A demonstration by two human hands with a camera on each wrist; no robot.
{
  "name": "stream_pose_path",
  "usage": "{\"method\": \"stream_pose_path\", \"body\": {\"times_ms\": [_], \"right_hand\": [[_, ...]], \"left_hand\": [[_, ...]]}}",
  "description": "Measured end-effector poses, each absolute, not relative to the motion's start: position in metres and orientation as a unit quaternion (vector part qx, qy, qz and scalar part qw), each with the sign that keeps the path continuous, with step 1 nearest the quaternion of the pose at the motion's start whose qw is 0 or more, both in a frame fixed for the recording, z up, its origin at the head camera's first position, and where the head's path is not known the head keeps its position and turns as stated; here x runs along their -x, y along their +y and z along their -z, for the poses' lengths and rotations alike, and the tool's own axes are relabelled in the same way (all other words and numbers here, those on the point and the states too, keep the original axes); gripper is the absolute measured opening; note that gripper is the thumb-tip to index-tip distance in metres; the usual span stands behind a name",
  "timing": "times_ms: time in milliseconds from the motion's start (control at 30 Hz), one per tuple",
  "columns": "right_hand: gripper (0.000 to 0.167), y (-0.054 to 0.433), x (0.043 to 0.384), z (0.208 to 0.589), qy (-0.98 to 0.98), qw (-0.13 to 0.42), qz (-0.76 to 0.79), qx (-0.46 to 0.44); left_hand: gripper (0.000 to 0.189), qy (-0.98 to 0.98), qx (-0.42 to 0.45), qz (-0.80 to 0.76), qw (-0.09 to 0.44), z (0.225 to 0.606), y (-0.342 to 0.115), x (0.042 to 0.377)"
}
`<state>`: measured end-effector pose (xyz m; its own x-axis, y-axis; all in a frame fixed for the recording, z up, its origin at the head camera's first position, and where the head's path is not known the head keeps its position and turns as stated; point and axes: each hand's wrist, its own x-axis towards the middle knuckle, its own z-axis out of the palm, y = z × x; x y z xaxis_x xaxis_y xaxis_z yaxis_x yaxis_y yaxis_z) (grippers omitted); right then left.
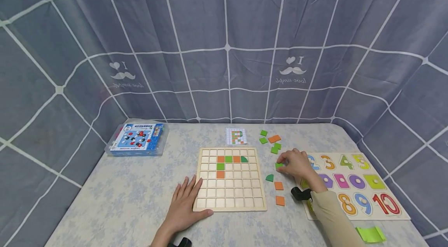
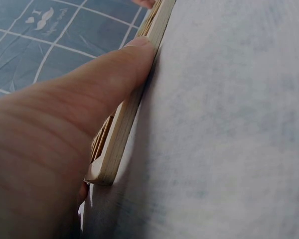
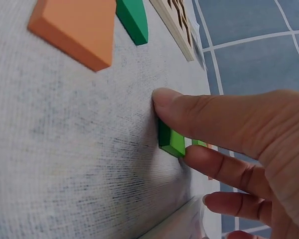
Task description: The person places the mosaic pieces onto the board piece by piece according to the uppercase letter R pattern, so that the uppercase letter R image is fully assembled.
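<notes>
My right hand (image 1: 297, 165) pinches a green square tile (image 1: 279, 165) between thumb and index finger. In the right wrist view the tile (image 3: 170, 140) shows close to the tablecloth, its upper part hidden by the thumb (image 3: 189, 112). My left hand (image 1: 183, 206) lies spread at the lower left corner of a wooden grid board (image 1: 264, 192), fingertips on its left rim. The left thumb (image 2: 124, 62) presses along the board's front edge. On the grid, orange and green squares form a row and a short column, with a dark green quarter-round tile (image 1: 244, 159) at the row's right end.
Right of the board lie a quarter-round tile (image 1: 269, 177) and two orange tiles (image 1: 280, 200). Several loose tiles (image 1: 274, 138) sit farther back by a pattern card (image 1: 236, 136). A number puzzle board (image 1: 357, 196) lies under the right forearm; a boxed kit (image 1: 136, 140) stands back left.
</notes>
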<state>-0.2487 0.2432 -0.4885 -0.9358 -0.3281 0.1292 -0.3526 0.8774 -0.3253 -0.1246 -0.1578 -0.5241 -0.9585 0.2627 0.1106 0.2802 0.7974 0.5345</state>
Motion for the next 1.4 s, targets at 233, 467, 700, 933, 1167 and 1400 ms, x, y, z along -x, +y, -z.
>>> {"method": "stream_pose_path", "body": {"times_ms": [233, 467, 700, 933, 1167, 1400], "right_hand": [[0.021, 0.242, 0.25, 0.484, -0.969, 0.018, -0.173, -0.176], [0.025, 0.238, 0.251, 0.48, -0.969, 0.002, -0.175, -0.175], [0.026, 0.235, 0.251, 0.481, -0.964, -0.019, -0.203, -0.169], [0.024, 0.231, 0.251, 0.482, -0.956, -0.033, -0.244, -0.161], [0.023, 0.228, 0.25, 0.483, -0.945, -0.032, -0.279, -0.166], [0.019, 0.225, 0.249, 0.483, -0.951, -0.039, -0.272, -0.138]], "left_hand": [[0.098, -0.946, 0.145, 0.288, 0.011, 0.524, -0.158, 0.124], [0.098, -0.945, 0.146, 0.292, 0.007, 0.522, -0.158, 0.124], [0.098, -0.946, 0.145, 0.291, 0.007, 0.522, -0.158, 0.124], [0.098, -0.945, 0.145, 0.293, 0.006, 0.521, -0.157, 0.124], [0.098, -0.947, 0.147, 0.286, 0.011, 0.522, -0.157, 0.124], [0.098, -0.946, 0.149, 0.288, 0.012, 0.524, -0.158, 0.124]]}}
